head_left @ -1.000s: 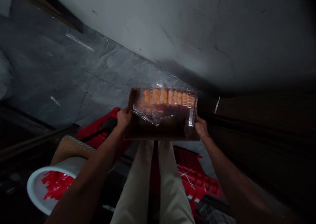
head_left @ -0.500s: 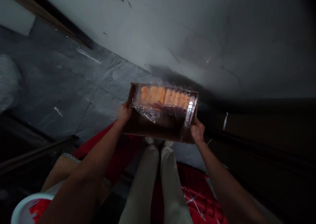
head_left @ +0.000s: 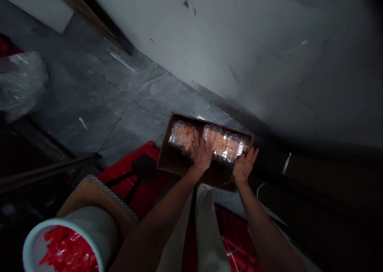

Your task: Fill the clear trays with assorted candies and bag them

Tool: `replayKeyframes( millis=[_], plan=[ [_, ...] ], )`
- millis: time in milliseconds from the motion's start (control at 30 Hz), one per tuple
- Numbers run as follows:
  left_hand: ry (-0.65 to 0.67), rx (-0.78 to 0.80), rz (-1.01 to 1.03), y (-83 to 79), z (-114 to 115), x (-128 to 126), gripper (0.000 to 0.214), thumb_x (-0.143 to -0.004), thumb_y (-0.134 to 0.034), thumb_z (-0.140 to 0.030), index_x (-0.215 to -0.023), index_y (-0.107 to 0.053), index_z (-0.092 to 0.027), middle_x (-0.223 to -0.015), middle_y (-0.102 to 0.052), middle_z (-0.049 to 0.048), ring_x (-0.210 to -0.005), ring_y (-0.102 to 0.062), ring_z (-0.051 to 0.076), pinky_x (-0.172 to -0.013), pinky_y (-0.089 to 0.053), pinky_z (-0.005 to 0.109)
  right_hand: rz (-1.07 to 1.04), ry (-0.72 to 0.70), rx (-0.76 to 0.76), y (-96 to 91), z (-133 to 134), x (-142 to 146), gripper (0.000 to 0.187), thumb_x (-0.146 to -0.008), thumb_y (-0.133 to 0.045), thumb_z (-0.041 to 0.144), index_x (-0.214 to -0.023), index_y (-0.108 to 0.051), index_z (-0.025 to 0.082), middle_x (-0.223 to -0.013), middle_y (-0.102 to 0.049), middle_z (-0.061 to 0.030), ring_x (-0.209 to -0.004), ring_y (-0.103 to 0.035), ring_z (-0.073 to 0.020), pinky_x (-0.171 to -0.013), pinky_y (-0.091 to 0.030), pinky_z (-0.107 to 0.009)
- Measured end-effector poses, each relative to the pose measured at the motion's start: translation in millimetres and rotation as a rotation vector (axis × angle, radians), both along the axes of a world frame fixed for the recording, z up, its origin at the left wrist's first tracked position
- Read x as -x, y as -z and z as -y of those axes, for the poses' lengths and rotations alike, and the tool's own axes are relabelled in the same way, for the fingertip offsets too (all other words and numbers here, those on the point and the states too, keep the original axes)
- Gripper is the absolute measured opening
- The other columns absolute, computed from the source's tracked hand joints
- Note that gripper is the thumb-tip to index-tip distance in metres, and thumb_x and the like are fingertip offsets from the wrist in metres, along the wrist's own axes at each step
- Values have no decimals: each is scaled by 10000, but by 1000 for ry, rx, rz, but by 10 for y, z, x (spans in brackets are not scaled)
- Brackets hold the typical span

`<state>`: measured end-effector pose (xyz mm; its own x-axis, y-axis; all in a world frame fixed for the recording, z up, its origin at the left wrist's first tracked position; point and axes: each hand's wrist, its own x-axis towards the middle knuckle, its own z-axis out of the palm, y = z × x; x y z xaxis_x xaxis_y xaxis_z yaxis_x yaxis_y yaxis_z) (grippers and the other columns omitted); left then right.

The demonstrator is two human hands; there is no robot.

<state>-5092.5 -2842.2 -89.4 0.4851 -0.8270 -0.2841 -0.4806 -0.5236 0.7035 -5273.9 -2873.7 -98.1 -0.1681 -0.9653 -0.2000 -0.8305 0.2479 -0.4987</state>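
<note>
A cardboard box (head_left: 173, 165) sits at five o'clock from centre, one clear pack (head_left: 179, 134) at its ten o'clock, a longer pack (head_left: 223, 143) at two. The left hand (head_left: 202, 154) spreads its fingers between them; the right hand's (head_left: 243, 166) lie slightly apart by the box's three-o'clock end. Positioning packs seems underway; moving them calls for light, even pressure.

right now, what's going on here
The person's left hand reaches into an open cardboard box, in the gap between clear plastic packs of orange items. The right hand is at the box's right end, beside the packs, fingers extended. Toward the lower left stands a white bucket with red pieces inside.
</note>
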Motion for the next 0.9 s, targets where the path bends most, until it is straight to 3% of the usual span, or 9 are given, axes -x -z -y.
replayKeyframes(
  millis=[67, 167, 267, 367, 567, 633, 767, 833, 900],
  plan=[
    [40, -4, 14, -40, 19, 83, 519, -1028, -294, -370, -1491, -346, -144, -1673, -75, 149, -1547, 18, 299, -1246, -165, 583, -103, -2, 23, -41, 21, 52, 624, -913, -365, 361, -1482, -411, 110, -1543, -292, -240, -1436, -270, -406, -1126, -263, -630],
    [84, 7, -18, -97, 73, 154, 531, -1021, -308, -376, -1495, -328, -138, -1642, -200, 179, -1546, -72, 314, -1232, -207, 591, -125, -10, 17, -110, 21, 119, 588, -882, -402, 355, -1393, -524, 92, -1328, -461, -249, -1286, -418, -414, -1060, -332, -619],
    [103, 19, -135, -174, 88, 249, 547, -1019, -310, -386, -1508, -289, -140, -1528, -408, 214, -1479, -310, 323, -1185, -315, 577, 6, 32, 9, -155, 2, 159, 599, -911, -336, 402, -1392, -520, 96, -1224, -513, -197, -1196, -496, -344, -1068, -375, -505],
    [61, -41, -304, -247, 53, 277, 481, -1026, -304, -428, -1410, -421, -162, -1361, -567, 197, -1290, -543, 300, -1081, -458, 505, 61, 143, -49, -202, 16, 174, 603, -906, -340, 453, -1380, -533, 135, -1224, -522, -160, -1173, -519, -309, -1075, -379, -442],
    [-116, -173, -785, -154, 66, -116, 565, -936, -501, -603, -1317, -537, -187, -1262, -659, 131, -1153, -634, 298, -1000, -515, 445, 137, 103, -205, -425, 127, -16, 611, -784, -471, 430, -1323, -553, 154, -1261, -555, -144, -1159, -519, -314, -1049, -376, -444],
    [-137, -181, -828, -114, 112, -205, 591, -928, -489, -629, -1311, -551, -182, -1257, -664, 133, -1160, -633, 295, -1016, -499, 439, 215, 125, -287, -490, 150, -109, 618, -769, -495, 427, -1338, -521, 186, -1236, -585, -109, -1111, -545, -301, -1012, -399, -441],
    [-155, -115, -387, -160, 131, -191, 560, -919, -534, -564, -1287, -557, -143, -1234, -644, 173, -1180, -602, 306, -1060, -444, 480, 381, 184, -347, -523, 160, -174, 579, -828, -444, 485, -1329, -495, 199, -1171, -631, -73, -1047, -580, -266, -958, -430, -407],
    [-174, -28, -115, -183, 77, -185, 480, -941, -507, -508, -1263, -590, -162, -1357, -561, 177, -1300, -506, 321, -1120, -370, 518, 409, 184, -340, -501, 142, -143, 615, -845, -439, 526, -1361, -477, 195, -1245, -618, -86, -1105, -573, -268, -995, -414, -408],
    [-306, -18, 34, -149, -1, -230, 443, -988, -400, -467, -1259, -619, -194, -1497, -435, 155, -1401, -391, 329, -1166, -285, 557, 396, 190, -344, -466, 104, -96, 676, -836, -473, 543, -1420, -440, 204, -1336, -586, -94, -1171, -555, -279, -1038, -390, -419]
  ],
)
